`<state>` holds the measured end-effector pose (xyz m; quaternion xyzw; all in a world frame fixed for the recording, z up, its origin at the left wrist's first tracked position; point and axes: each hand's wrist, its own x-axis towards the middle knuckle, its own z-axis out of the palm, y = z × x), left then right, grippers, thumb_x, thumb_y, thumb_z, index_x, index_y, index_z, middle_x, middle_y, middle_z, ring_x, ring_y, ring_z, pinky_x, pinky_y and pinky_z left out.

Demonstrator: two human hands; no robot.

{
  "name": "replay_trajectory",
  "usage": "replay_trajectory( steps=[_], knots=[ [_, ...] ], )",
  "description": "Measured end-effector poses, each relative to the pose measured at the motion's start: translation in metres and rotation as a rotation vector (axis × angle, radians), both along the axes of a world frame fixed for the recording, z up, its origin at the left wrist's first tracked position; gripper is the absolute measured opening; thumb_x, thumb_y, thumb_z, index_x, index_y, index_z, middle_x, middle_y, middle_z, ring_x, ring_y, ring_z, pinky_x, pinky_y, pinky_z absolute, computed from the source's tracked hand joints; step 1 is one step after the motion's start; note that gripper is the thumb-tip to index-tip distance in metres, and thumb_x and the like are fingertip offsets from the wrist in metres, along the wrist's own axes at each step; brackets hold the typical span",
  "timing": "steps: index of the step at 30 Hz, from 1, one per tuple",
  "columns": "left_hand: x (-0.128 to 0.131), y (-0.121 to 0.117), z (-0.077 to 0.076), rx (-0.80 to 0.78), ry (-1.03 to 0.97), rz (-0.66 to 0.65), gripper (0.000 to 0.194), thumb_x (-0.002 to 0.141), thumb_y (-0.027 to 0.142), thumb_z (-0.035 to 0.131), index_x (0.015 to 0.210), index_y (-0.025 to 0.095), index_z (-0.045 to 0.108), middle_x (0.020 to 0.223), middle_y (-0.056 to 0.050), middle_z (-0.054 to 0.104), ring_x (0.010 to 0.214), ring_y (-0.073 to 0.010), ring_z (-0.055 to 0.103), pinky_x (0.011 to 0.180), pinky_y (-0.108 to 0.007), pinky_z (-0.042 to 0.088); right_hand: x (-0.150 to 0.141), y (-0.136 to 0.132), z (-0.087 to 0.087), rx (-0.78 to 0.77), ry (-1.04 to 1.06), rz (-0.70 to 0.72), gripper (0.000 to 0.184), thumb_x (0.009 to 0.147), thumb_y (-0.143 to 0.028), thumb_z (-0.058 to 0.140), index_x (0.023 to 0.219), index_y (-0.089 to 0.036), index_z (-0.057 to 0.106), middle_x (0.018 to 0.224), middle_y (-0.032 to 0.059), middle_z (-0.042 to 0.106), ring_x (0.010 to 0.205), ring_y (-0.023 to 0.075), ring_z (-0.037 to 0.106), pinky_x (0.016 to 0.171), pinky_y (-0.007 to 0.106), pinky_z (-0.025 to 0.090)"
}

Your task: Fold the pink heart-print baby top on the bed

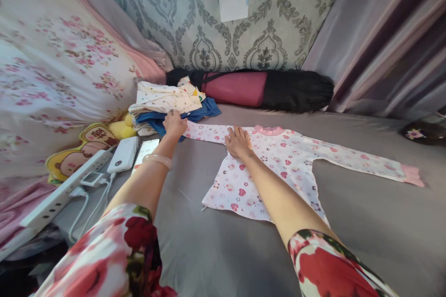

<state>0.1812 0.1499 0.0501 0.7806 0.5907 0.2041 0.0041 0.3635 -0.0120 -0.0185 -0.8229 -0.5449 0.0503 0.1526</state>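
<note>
A child's white long-sleeved shirt [265, 171] with pink hearts and flowers lies spread on the grey sheet, its pink collar toward the wall. My left hand [175, 125] is closed at the end of the left-side sleeve, covering the cuff. Flat on the shirt, near where that sleeve meets the body, my right hand [238, 143] rests with its fingers extended. The other sleeve stretches out to the right, ending in a pink cuff [413, 175]. Just beyond my left hand is a pile of folded clothes [162, 97], cream patterned on top and blue beneath.
A black and dark-pink rolled bag [237, 89] lies along the patterned wall. At left are a phone [148, 148], a white power bank [122, 155], a power strip [66, 188] with cables and a yellow cartoon cushion [76, 151]. Curtains hang on both sides.
</note>
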Motion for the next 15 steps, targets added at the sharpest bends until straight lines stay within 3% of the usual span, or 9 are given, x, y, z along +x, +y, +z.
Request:
replay_trajectory(
  steps=[3,6,9,12,15],
  knots=[
    [0.012,-0.028,-0.007,0.099,0.033,-0.138,0.042,0.085,0.032,0.054,0.122,0.012,0.054,0.125,-0.021,0.055,0.117,-0.0367,0.050,0.094,-0.048,0.042,0.006,0.000,0.005,-0.007,0.067,0.037,0.058,0.099,-0.043,0.025,0.149,-0.014,0.031,0.159,0.0111,0.021,0.146,0.0250,0.014,0.117,0.044,0.003],
    [0.026,-0.054,-0.020,0.006,0.013,-0.501,0.027,0.086,0.025,0.051,0.108,0.013,0.062,0.105,-0.014,0.065,0.102,-0.0264,0.059,0.091,-0.039,0.045,0.010,-0.011,0.018,-0.009,0.155,0.088,0.059,0.098,-0.041,0.032,0.149,-0.011,0.030,0.157,0.0138,0.024,0.145,0.0237,0.018,0.117,0.041,0.011],
    [0.037,-0.071,-0.033,-0.086,-0.017,-0.808,0.021,0.084,0.019,0.051,0.096,0.015,0.067,0.092,-0.009,0.068,0.090,-0.0212,0.061,0.087,-0.034,0.047,-0.005,-0.041,0.036,0.072,0.137,0.140,0.045,0.096,-0.027,0.038,0.138,-0.013,0.046,0.144,0.0138,0.045,0.134,0.0218,0.038,0.109,0.033,0.028],
    [0.042,-0.079,-0.041,-0.112,-0.013,-0.927,0.020,0.081,0.018,0.054,0.093,0.016,0.069,0.089,-0.008,0.069,0.088,-0.0210,0.061,0.087,-0.034,0.047,-0.043,-0.087,0.052,0.058,0.124,0.333,0.028,0.095,-0.022,0.040,0.108,-0.019,0.064,0.112,0.0090,0.063,0.110,0.0208,0.055,0.093,0.031,0.040],
    [0.044,-0.084,-0.042,-0.101,0.042,-0.936,0.023,0.081,0.017,0.052,0.094,0.018,0.071,0.094,-0.008,0.069,0.097,-0.0224,0.059,0.093,-0.036,0.045,-0.086,-0.128,0.061,-0.015,0.134,0.548,0.024,0.090,-0.040,0.055,0.098,-0.020,0.065,0.103,0.0083,0.061,0.094,0.0217,0.059,0.078,0.032,0.045]
  ],
)
